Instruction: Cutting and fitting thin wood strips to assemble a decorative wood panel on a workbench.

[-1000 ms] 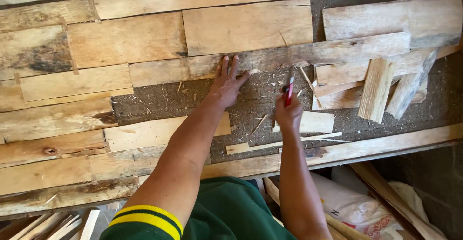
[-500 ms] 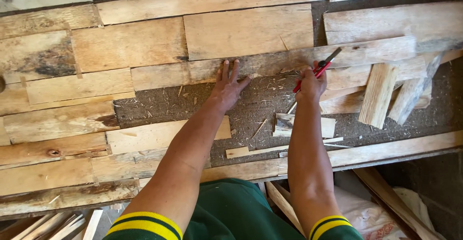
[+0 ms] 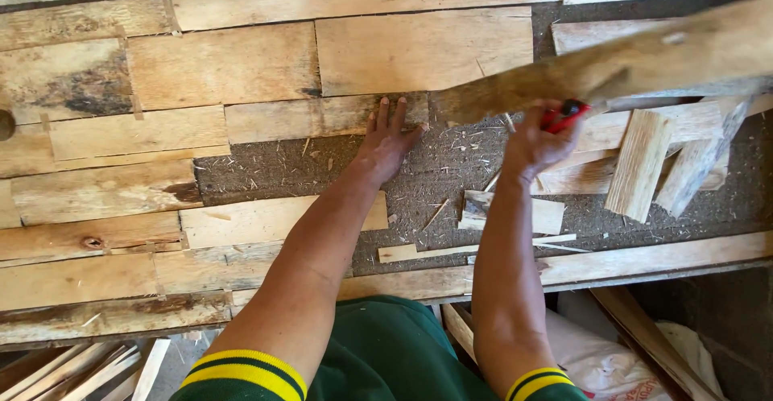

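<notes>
Since 0.5 s ago the long plank (image 3: 644,59) has lifted off the bench (image 3: 451,183), blurred, w/ right hand (image 3: 538,139) clamped on a red tool (image 3: 564,115). Left hand (image 3: 388,139) flat, fingers spread, pinning the fitted board (image 3: 322,117). Looks like repositioning the plank.

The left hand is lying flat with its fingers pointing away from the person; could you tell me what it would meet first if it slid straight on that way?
The left hand already has its fingertips at the narrow wooden slat. Straight on, it would cross that slat and reach the wide pale board just beyond; heights are hard to judge.
</notes>
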